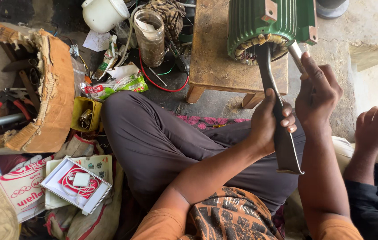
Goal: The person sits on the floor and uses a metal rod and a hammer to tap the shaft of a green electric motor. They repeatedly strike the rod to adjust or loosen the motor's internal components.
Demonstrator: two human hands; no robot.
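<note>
At your far left sits a torn cardboard box (pixel 42 89) with red-handled pliers (pixel 7 104) inside, and just beside your knee an open white box (pixel 77 184) holding a coiled cable and charger. Moving across, a clear jar (pixel 150 38) and loose red wire (pixel 153 80) lie on the floor behind your leg. Your left hand (pixel 269 122) is wrapped fully around the flat dark metal bar (pixel 275 111), whose upper end is pushed into the open face of the green motor housing (pixel 269 24) resting on the low wooden stool (pixel 211 49). Your right hand (pixel 318 91) is closed in a pinch grip on a thinner silvery rod (pixel 296 55), also angled into the copper windings (pixel 253 46). The risk, as I judge it, is the bar slipping off the winding edge under leverage and jolting toward your thigh, or scraping the housing's slots; the motor lies near the stool's edge and could roll if you pry sideways. At far right, another person's hand (pixel 375 126) rests close by, near enough to be struck.
</note>
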